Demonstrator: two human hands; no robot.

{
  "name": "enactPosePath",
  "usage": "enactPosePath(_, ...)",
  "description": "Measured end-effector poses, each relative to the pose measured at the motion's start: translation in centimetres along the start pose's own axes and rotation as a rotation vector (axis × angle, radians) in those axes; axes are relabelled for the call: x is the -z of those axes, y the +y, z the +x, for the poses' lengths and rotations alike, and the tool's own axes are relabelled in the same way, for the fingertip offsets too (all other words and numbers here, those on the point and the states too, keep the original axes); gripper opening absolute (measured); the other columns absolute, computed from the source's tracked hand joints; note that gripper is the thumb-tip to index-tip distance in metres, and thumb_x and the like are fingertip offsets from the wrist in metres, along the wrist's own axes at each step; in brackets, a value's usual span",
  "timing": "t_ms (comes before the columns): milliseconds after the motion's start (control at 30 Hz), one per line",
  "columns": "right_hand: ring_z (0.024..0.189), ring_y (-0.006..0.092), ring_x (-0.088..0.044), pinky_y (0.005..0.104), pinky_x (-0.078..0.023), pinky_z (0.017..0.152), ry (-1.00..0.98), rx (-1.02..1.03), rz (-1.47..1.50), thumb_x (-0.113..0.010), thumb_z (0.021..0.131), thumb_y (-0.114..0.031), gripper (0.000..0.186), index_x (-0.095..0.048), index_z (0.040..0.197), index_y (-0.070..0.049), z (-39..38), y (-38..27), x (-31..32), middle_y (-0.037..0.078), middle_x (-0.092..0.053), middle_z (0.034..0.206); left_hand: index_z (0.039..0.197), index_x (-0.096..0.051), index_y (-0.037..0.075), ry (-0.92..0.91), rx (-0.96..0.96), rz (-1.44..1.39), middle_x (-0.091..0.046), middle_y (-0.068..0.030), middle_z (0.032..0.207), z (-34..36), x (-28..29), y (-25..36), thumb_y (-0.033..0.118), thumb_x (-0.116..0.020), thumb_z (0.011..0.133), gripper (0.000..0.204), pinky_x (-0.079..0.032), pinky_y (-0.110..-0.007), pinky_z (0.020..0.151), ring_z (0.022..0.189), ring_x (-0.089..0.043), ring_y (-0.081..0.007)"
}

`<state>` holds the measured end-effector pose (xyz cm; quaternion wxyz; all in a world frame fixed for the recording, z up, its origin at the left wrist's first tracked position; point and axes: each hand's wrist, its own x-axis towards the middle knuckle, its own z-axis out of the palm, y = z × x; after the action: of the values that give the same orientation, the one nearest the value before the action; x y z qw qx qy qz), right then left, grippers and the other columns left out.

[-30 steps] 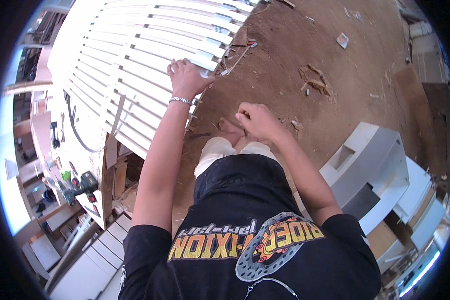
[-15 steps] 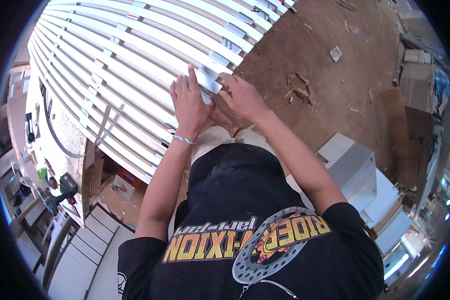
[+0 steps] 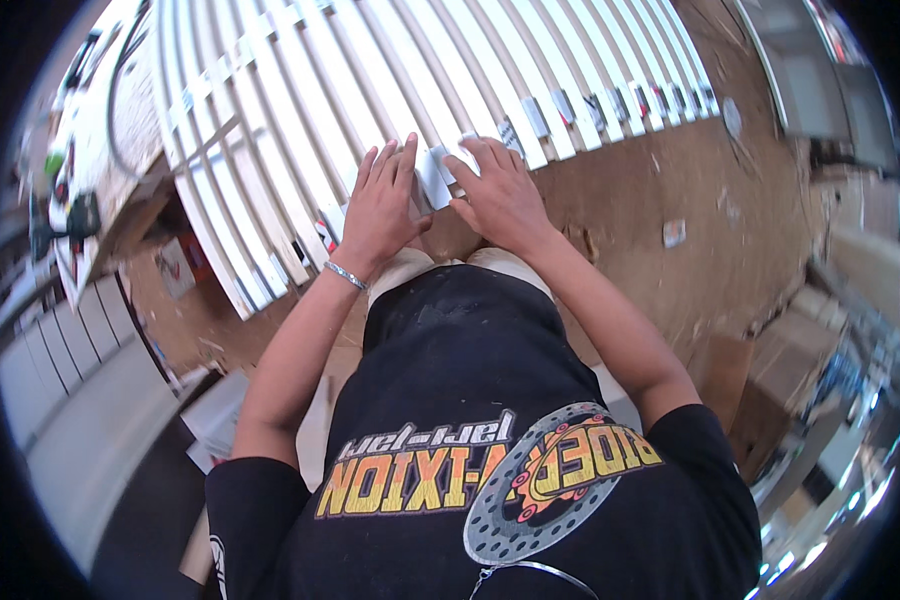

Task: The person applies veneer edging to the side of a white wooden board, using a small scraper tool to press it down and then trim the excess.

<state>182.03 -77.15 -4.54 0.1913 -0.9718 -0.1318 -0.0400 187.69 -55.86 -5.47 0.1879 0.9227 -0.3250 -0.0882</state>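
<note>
Long white slats (image 3: 360,85) lie side by side in front of me, with small spacer blocks (image 3: 536,117) set in the gaps near their ends. My left hand (image 3: 380,208) rests on the slats, its fingers stretched out and its thumb held apart. To its right, my right hand (image 3: 507,203) lies over the slat ends with bent but separated fingers and nothing visibly gripped. Between the two hands a pale grey block (image 3: 440,165) shows at a slat's end. What the right fingertips press on is partly hidden.
A workbench (image 3: 120,165) at the left carries a cordless drill (image 3: 70,218). White panels (image 3: 80,335) stand at the lower left. Brown floor (image 3: 630,190) with scraps lies to the right, beyond it cardboard boxes (image 3: 790,345). A curved strip (image 3: 120,110) hangs over the bench.
My view has turned, so the slats now run more upright in the picture. My hands stay near the same slat ends, and the right one lies flatter with its fingers farther forward.
</note>
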Motion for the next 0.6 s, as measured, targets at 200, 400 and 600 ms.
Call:
enactPosePath(200, 0.157, 0.0391, -0.034, 0.0525, -0.035, 0.123, -0.151, 0.296, -0.303, -0.081, 0.082, -0.021, 0.072, -0.054, 0.145, 0.005, 4.2, 2.1, -2.5, 0.026, -0.037, 0.167, 0.168, -0.021, 0.005, 0.035, 0.109, 0.108, -0.049, -0.0144, 0.160, -0.5, -0.2, 1.0, 0.035, -0.093, 0.074, 0.122, -0.019, -0.046, 0.134, 0.154, -0.040, -0.0287)
enactPosePath(400, 0.155, 0.0370, -0.038, 0.0571, -0.037, 0.120, -0.164, 0.381, -0.302, -0.065, 0.092, -0.018, 0.047, -0.065, 0.131, 0.009, 3.5, 1.8, -2.8, 0.027, -0.047, 0.160, 0.165, -0.025, 0.001, 0.103, 0.267, 0.141, -0.045, -0.0156, 0.164, -0.9, -1.9, 3.9, 0.045, -0.090, 0.077, 0.118, -0.021, -0.046, 0.132, 0.155, -0.038, -0.0281)
enactPosePath(600, 0.155, 0.0349, -0.038, 0.0581, -0.039, 0.119, -0.124, 0.415, -0.314, -0.061, 0.095, -0.017, 0.042, -0.067, 0.128, 0.008, 2.8, 2.5, -3.3, 0.025, -0.048, 0.159, 0.164, -0.027, 0.001, 0.081, 0.291, 0.139, -0.047, -0.0173, 0.162, -0.4, -2.0, 3.9, 0.046, -0.090, 0.078, 0.116, -0.020, -0.045, 0.132, 0.156, -0.037, -0.0282)
